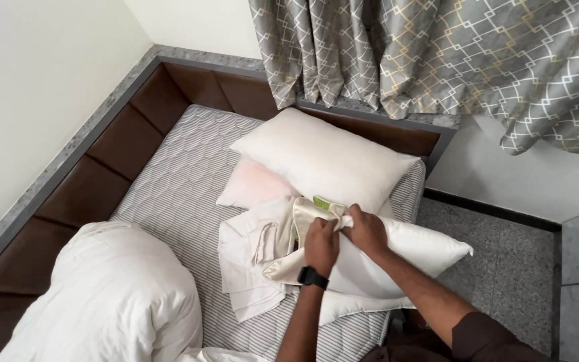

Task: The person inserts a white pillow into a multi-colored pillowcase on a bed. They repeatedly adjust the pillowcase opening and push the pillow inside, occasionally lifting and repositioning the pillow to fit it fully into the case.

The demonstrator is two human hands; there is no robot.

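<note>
While our left hand [321, 245] and right hand [366, 230] are pinching the cream cover [283, 243] shut-fingered over the white pillow [397, 261] on the bed [175, 181], we are needing to tug it further along, we think.

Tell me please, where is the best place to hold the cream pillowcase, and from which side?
Probably at its open edge, where the left hand and right hand pinch it now. The cream pillowcase lies bunched at the end of the white pillow, so fingers coming from the near side, one at each side of the opening, could spread it.
</note>
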